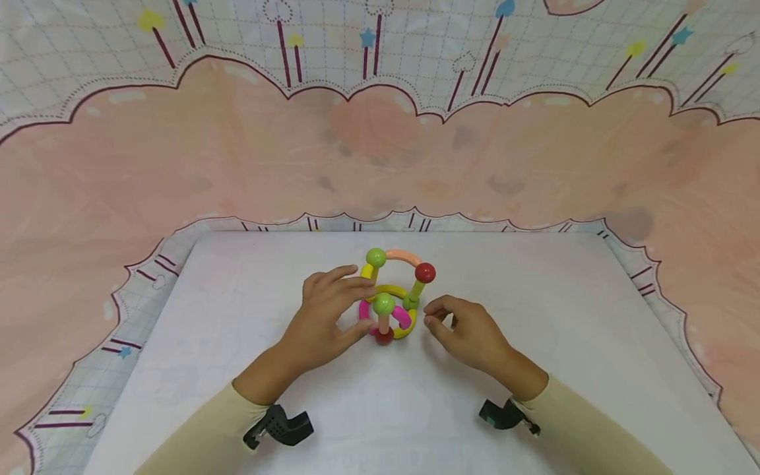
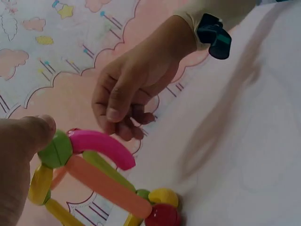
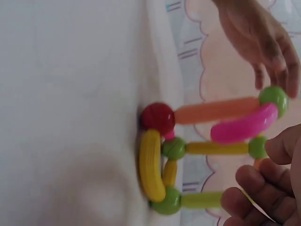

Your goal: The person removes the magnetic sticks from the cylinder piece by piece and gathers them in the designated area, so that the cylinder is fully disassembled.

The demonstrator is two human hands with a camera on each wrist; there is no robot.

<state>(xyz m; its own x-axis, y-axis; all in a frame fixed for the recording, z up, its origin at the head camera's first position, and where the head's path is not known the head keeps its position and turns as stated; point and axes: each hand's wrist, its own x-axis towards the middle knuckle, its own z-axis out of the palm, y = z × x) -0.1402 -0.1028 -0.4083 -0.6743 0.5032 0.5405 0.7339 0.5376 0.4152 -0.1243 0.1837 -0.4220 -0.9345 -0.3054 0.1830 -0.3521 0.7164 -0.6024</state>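
A magnetic ball-and-stick construction (image 1: 406,295) stands mid-table, built of green and red balls with straight and curved rods. A pink curved rod (image 2: 104,147) joins an upper green ball (image 2: 55,149); its other end sticks out free. Around the construction's left side my left hand (image 1: 329,316) is spread. In the left wrist view its thumb lies against that green ball, though firm contact is hard to judge. My right hand (image 1: 470,331) hovers just right of the construction, fingers loosely bent and holding nothing. A red ball (image 3: 158,118) sits at the base under an orange rod (image 3: 217,110).
The white tabletop (image 1: 237,277) extends around both hands. Behind and beside it hangs a peach and white patterned cloth (image 1: 380,165). Each wrist carries a black camera mount, the left one (image 1: 279,425) and the right one (image 1: 507,415), low over the table.
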